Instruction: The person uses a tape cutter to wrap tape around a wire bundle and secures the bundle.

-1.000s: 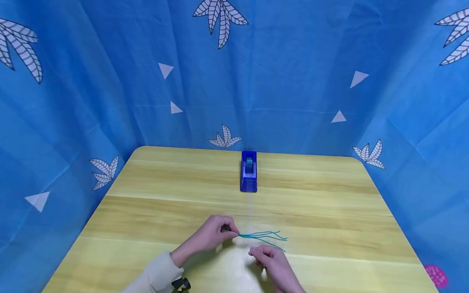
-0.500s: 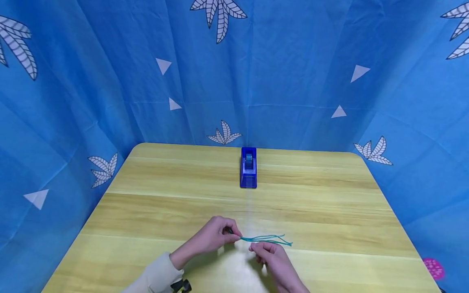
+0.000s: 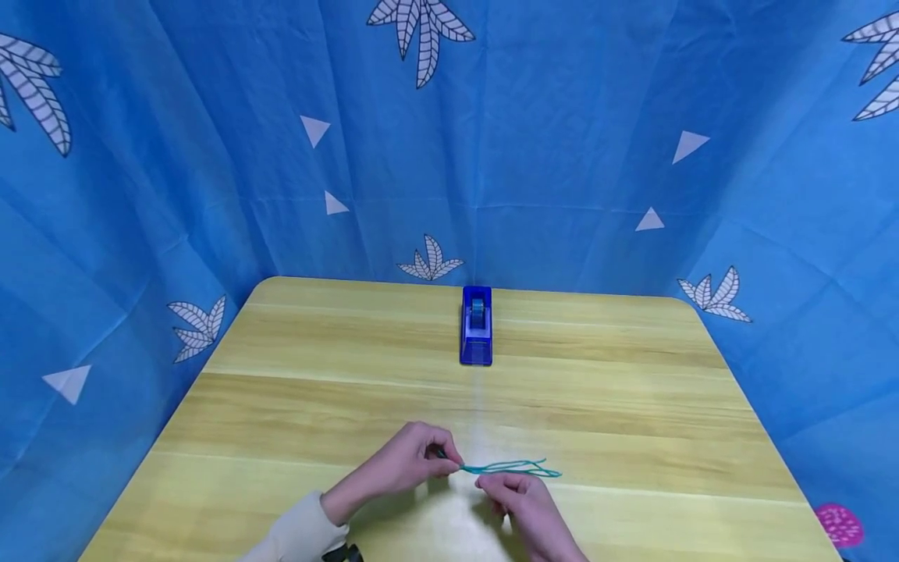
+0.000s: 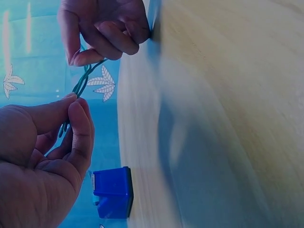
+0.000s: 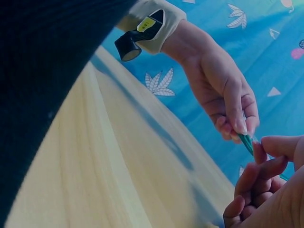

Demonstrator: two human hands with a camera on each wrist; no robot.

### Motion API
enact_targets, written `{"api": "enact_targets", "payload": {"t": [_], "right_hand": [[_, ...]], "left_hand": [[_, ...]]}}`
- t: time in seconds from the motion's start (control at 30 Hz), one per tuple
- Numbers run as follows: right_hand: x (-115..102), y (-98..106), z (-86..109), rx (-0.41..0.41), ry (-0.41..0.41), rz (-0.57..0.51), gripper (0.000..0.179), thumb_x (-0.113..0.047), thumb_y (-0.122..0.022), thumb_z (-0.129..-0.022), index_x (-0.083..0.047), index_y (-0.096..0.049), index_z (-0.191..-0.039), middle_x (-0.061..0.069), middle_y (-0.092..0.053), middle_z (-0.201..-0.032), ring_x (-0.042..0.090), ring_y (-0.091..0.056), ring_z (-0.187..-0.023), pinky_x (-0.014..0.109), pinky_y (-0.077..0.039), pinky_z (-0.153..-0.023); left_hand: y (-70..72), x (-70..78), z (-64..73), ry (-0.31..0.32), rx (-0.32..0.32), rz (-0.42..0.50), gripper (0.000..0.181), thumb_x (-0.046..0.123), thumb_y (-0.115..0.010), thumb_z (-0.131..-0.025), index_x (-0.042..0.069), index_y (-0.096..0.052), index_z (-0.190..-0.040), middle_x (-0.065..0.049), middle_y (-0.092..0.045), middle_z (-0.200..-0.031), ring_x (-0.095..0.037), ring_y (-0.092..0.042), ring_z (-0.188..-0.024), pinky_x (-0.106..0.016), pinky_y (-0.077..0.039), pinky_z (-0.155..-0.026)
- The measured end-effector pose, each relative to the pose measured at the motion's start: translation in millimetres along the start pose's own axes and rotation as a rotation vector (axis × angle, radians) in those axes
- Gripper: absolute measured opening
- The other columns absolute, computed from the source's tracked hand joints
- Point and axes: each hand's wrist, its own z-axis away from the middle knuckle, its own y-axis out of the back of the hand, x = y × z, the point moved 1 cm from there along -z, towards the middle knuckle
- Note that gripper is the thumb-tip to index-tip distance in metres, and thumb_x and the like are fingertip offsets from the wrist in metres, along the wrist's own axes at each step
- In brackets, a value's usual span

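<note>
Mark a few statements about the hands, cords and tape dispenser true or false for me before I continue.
1. The left hand pinches green cords. True.
2. The blue tape dispenser stands on the table. True.
3. The right hand is beside the cords. True.
4. The left hand touches the dispenser. False: it is well apart from it.
5. The cords' loose ends point left in the head view. False: they point right.

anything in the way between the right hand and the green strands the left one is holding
No obstacle visible: the left hand pinches the green strands, and their loose ends extend right beside the right hand. The blue tape dispenser stands farther back, outside that gap.
</note>
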Motion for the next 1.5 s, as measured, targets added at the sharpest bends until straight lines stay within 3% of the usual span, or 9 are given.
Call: {"api": "enact_targets", "payload": {"t": [0.27,0.57,0.87,1.07,1.5], "right_hand": [[8,1,1.7,0.022,-0.018,0.108,0.034,-0.022,-0.070,-0.098,0.011,-0.075,-0.099,-0.007,-0.056,-0.064,0.008,-0.052,-0.066,0.020,-0.036,-0.060],[8,2,2.0,0.007,-0.006,0.071,0.035,-0.024,-0.073,-0.096,0.011,-0.074,-0.099,-0.007,-0.055,-0.063,0.007,-0.051,-0.065,0.021,-0.039,-0.061],[10,3,0.0,0.024,-0.017,0.073,0.026,-0.022,-0.073,-0.096,0.004,-0.077,-0.094,-0.007,-0.056,-0.061,0.006,-0.048,-0.060,0.019,-0.035,-0.055],[11,3,-0.4,0.033,-0.009,0.088,0.031,-0.022,-0.073,-0.096,0.009,-0.075,-0.096,-0.006,-0.056,-0.062,0.006,-0.047,-0.060,0.019,-0.034,-0.054],[8,4,0.6,0.041,0.017,0.094,0.035,-0.025,-0.075,-0.093,0.010,-0.074,-0.092,-0.006,-0.054,-0.060,0.004,-0.040,-0.054,0.018,-0.028,-0.049]], "left_hand": [[-2.4,-1.7,5.5,-0.004,-0.025,0.040,0.005,0.002,-0.074,-0.092,0.005,-0.076,-0.090,-0.020,-0.075,-0.088,-0.003,-0.060,-0.065,-0.017,-0.048,-0.059],[-2.6,-2.8,5.5,0.001,-0.035,0.079,0.001,0.003,-0.075,-0.092,0.003,-0.076,-0.092,-0.020,-0.075,-0.091,-0.005,-0.063,-0.068,-0.017,-0.049,-0.061],[-2.0,-3.2,3.4,0.003,-0.056,0.117,0.004,0.001,-0.074,-0.091,0.005,-0.076,-0.090,-0.023,-0.075,-0.092,-0.020,-0.069,-0.073,-0.024,-0.057,-0.065],[-1.6,-4.0,1.2,-0.030,-0.076,0.138,0.003,0.002,-0.074,-0.091,-0.001,-0.075,-0.093,-0.027,-0.073,-0.089,-0.014,-0.067,-0.071,-0.021,-0.053,-0.062],[-2.3,-8.1,-1.6,-0.035,-0.082,0.138,0.006,-0.002,-0.073,-0.091,0.003,-0.076,-0.091,-0.026,-0.074,-0.089,-0.013,-0.067,-0.070,-0.019,-0.052,-0.062]]}}
